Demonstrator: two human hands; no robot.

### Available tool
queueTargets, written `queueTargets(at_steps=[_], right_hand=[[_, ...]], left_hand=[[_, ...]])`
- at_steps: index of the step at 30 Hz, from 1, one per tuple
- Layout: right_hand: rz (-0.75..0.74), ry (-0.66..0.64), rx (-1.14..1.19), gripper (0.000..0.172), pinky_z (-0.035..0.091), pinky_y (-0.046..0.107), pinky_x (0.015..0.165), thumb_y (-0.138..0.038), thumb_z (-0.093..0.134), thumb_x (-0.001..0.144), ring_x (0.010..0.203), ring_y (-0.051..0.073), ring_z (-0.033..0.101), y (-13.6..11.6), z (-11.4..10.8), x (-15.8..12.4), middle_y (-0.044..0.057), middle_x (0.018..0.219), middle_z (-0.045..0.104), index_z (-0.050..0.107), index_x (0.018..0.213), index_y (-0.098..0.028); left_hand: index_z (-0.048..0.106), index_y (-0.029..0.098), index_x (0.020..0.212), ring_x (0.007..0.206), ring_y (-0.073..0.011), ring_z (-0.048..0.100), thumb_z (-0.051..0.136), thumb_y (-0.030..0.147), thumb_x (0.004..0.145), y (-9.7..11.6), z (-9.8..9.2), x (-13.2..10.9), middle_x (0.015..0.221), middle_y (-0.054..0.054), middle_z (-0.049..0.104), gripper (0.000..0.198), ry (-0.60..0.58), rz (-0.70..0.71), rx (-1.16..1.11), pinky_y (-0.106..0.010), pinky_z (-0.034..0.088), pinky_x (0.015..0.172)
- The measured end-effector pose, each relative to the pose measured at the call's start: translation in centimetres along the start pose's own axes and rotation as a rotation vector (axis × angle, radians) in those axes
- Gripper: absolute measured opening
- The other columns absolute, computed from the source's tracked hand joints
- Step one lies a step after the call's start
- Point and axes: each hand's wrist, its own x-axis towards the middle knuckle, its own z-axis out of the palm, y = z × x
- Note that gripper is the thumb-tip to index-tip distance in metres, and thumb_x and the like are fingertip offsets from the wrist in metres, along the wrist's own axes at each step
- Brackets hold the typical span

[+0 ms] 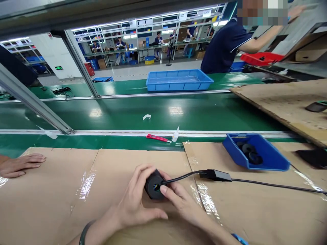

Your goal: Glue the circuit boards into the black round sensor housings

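Over the cardboard, a black round housing (153, 186) with a hole in its face sits between my two hands. My left hand (135, 200) curves its fingers over the housing's upper left side, its thumb stretched out below and apart from it. My right hand (176, 194) grips the right side, thumb on the front face near the hole and fingers behind. Coloured bits, perhaps wires, show inside the hole. A black cable (182, 177) runs from the housing to a flat black inline box (216, 175) and on past the right edge.
A blue bin (270, 154) holding several black round parts stands to the right. Beyond the cardboard (114, 177) lie a red utility knife (158, 137) and a small white bottle (175, 135). Another person's hand (22, 165) rests at left. A blue tray (178, 86) sits across the green belt (122, 112).
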Motion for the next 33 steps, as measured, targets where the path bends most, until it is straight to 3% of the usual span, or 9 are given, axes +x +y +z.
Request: queueTargets(at_steps=[3, 6, 16, 20, 24, 29, 33], right_hand=[[-0.058, 0.038, -0.036, 0.072, 0.041, 0.043, 0.109, -0.064, 0.060, 0.081, 0.129, 0.027, 0.051, 0.3, -0.3, 0.0, 0.011, 0.137, 0.057, 0.051, 0.139, -0.023], [-0.078, 0.053, -0.022, 0.072, 0.038, 0.044, 0.111, -0.062, 0.062, 0.080, 0.131, 0.027, 0.049, 0.8, -0.3, 0.0, 0.010, 0.139, 0.056, 0.049, 0.141, -0.025], [-0.128, 0.198, 0.029, 0.070, 0.046, 0.047, 0.103, -0.063, 0.069, 0.072, 0.116, 0.030, 0.060, 2.3, 0.2, 0.8, 0.011, 0.125, 0.066, 0.061, 0.130, -0.023], [-0.051, 0.181, 0.033, 0.070, 0.057, 0.041, 0.080, -0.064, 0.069, 0.071, 0.094, 0.027, 0.066, 2.4, 0.1, 1.1, 0.011, 0.112, 0.070, 0.063, 0.127, -0.022], [0.047, 0.140, 0.002, 0.072, 0.056, 0.032, 0.065, -0.065, 0.069, 0.069, 0.074, 0.018, 0.062, 1.9, -0.3, 1.4, 0.009, 0.102, 0.069, 0.064, 0.123, -0.018], [0.105, 0.057, 0.024, 0.067, 0.055, 0.032, 0.068, -0.056, 0.077, 0.066, 0.078, 0.018, 0.060, 0.8, -0.4, 2.0, 0.009, 0.097, 0.065, 0.065, 0.116, -0.014], [0.117, 0.118, 0.098, 0.062, 0.054, 0.030, 0.063, -0.053, 0.080, 0.063, 0.078, 0.019, 0.061, 0.7, 0.0, 2.5, 0.010, 0.101, 0.065, 0.068, 0.111, -0.015]], left_hand=[[0.038, 0.019, 0.145, 0.135, -0.0296, 0.044, 0.049, 0.047, 0.094, 0.7, -0.4, 0.5, 0.147, -0.016, 0.043, 0.059, -0.121, -0.444, -0.229, -0.048, 0.037, 0.113], [0.044, 0.018, 0.142, 0.135, -0.0285, 0.044, 0.049, 0.039, 0.094, 0.9, -0.4, 1.0, 0.146, -0.012, 0.048, 0.053, -0.208, -0.616, -0.388, -0.047, 0.032, 0.115], [0.048, 0.014, 0.137, 0.133, -0.0298, 0.043, 0.054, 0.040, 0.086, 0.6, 1.4, 1.1, 0.144, -0.013, 0.049, 0.057, -0.119, -0.735, -0.456, -0.045, 0.031, 0.114], [0.052, 0.017, 0.134, 0.133, -0.0309, 0.043, 0.062, 0.047, 0.082, -0.5, 1.4, 1.2, 0.142, -0.012, 0.052, 0.061, -0.111, -0.764, -0.581, -0.046, 0.031, 0.114], [0.057, 0.019, 0.130, 0.132, -0.0321, 0.044, 0.068, 0.054, 0.078, -1.7, 1.1, 1.2, 0.138, -0.012, 0.055, 0.063, -0.113, -0.795, -0.667, -0.047, 0.032, 0.113], [0.058, 0.019, 0.128, 0.132, -0.0325, 0.045, 0.066, 0.057, 0.078, -2.3, 0.8, 1.2, 0.137, -0.012, 0.057, 0.063, -0.084, -0.779, -0.632, -0.047, 0.031, 0.114], [0.054, 0.016, 0.131, 0.131, -0.0305, 0.046, 0.054, 0.052, 0.085, -1.9, 0.7, 1.3, 0.138, -0.012, 0.055, 0.058, -0.094, -0.759, -0.492, -0.045, 0.033, 0.113]])
